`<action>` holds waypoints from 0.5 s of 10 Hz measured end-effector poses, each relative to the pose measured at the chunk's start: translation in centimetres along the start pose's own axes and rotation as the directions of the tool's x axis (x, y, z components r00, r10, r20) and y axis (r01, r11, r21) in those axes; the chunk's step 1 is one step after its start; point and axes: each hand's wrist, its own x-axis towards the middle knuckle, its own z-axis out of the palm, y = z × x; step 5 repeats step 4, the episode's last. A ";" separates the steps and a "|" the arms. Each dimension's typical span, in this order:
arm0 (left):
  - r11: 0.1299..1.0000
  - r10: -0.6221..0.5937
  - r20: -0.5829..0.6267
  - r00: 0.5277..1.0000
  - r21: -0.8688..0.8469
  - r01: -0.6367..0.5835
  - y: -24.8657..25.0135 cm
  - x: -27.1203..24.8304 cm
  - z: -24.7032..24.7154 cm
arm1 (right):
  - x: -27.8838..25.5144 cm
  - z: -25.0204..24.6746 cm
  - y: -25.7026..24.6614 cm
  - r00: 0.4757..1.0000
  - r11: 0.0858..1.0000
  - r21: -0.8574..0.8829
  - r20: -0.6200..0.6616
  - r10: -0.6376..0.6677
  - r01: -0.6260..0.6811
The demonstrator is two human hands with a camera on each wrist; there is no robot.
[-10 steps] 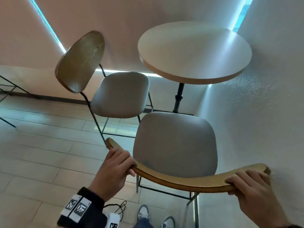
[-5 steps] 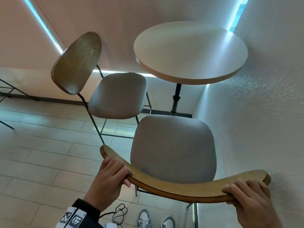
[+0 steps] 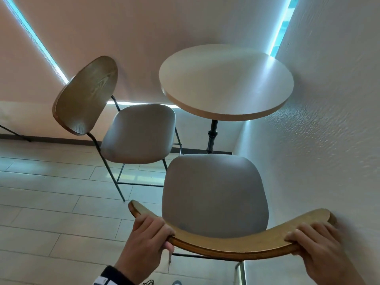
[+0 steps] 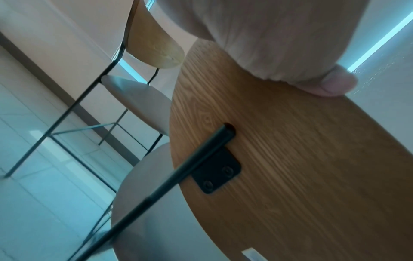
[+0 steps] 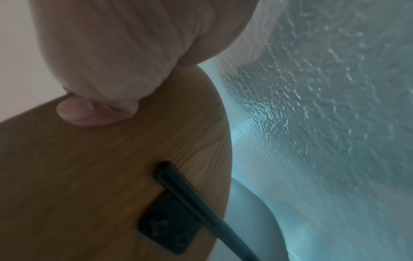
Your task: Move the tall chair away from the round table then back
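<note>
The tall chair [image 3: 214,194] has a grey padded seat and a curved wooden backrest [image 3: 236,246] on thin black metal legs. It stands right below me, its seat front apart from the round pale table [image 3: 226,83]. My left hand [image 3: 150,236] grips the backrest's left end, fingers curled over its top edge. My right hand [image 3: 312,239] grips the right end the same way. In the left wrist view my left thumb presses the back of the backrest [image 4: 290,159]; in the right wrist view my right thumb presses the wooden back [image 5: 89,167] too.
A second tall chair [image 3: 135,132] of the same kind stands left of the table. A textured white wall [image 3: 329,140] runs close along the right side of my chair. Pale tiled floor [image 3: 51,212] spreads to the left. The table's black post [image 3: 212,132] rises behind the seat.
The chair has slid back from the table, so the gap between seat and tabletop has grown. Both hands kept their grip on the backrest.
</note>
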 end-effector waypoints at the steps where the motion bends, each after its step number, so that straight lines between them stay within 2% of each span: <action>1: 1.000 0.016 0.010 1.000 0.012 -0.016 -1.1 0.1 -0.3 | -0.3 0.8 -0.5 1.000 1.000 0.000 0.003 -0.012 0.012; 3: 0.999 -0.021 0.020 1.000 -0.030 0.021 -1.7 0.4 -0.8 | -0.1 1.5 -0.5 0.998 0.998 0.001 -0.004 -0.062 0.062; 4: 0.964 -0.241 0.052 0.969 -0.102 0.245 -2.5 -1.0 -1.7 | -0.7 1.6 -1.8 0.991 0.991 0.125 -0.117 0.068 -0.053; 5: 0.964 -0.241 0.052 0.969 -0.102 0.245 -2.5 -1.0 -1.7 | -0.7 1.6 -1.8 0.991 0.991 0.125 -0.117 0.068 -0.053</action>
